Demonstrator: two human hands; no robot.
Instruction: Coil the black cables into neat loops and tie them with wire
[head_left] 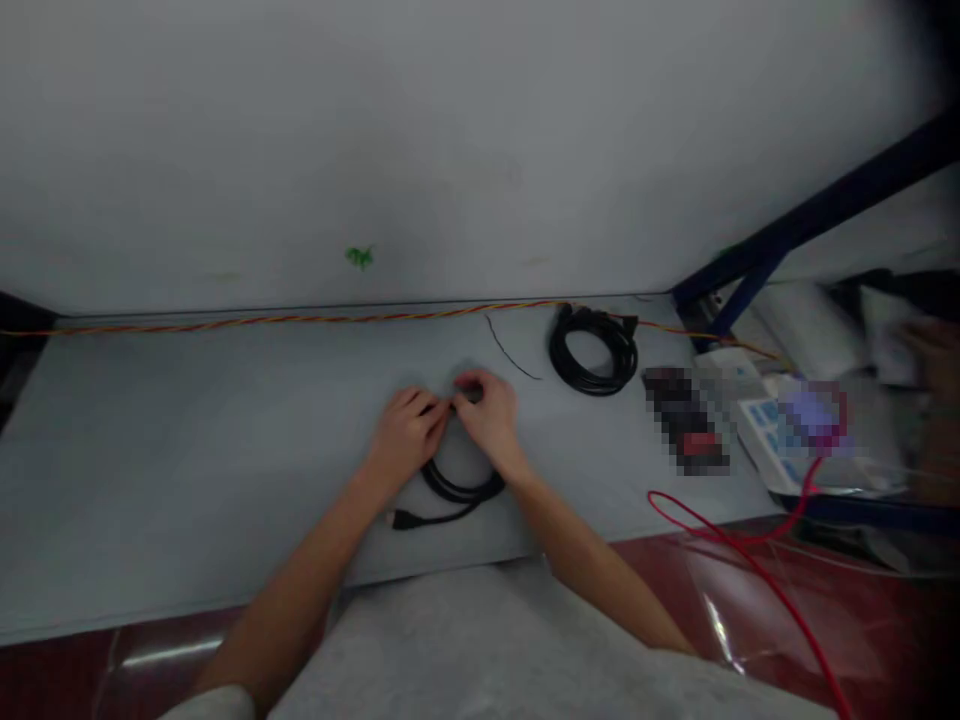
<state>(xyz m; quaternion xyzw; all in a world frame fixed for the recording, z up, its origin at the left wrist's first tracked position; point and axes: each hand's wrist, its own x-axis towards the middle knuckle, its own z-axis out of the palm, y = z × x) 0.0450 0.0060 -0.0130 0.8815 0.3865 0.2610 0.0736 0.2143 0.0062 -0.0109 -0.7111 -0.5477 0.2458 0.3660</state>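
Nearest, the left forearm [292,600] and right forearm [592,565] converge at the left hand [409,432] and right hand [489,415], both gripping closed on a black cable loop [459,488] on the desk [225,480], seemingly to hold it together; its plug [403,519] lies at seven o'clock.

Black cable [459,488] hidden in part beneath the left hand [409,430] and right hand [486,412]. Pixelated object [685,420] at right of frame, unidentifiable; blurred items [810,330] crowd the upper right. Red wire [787,610] cut off by the lower edge.

Bare left hand [407,432], bare right hand [489,418]; bare forearms [577,560]; pale grey shirt [450,650], sleeve [210,705].
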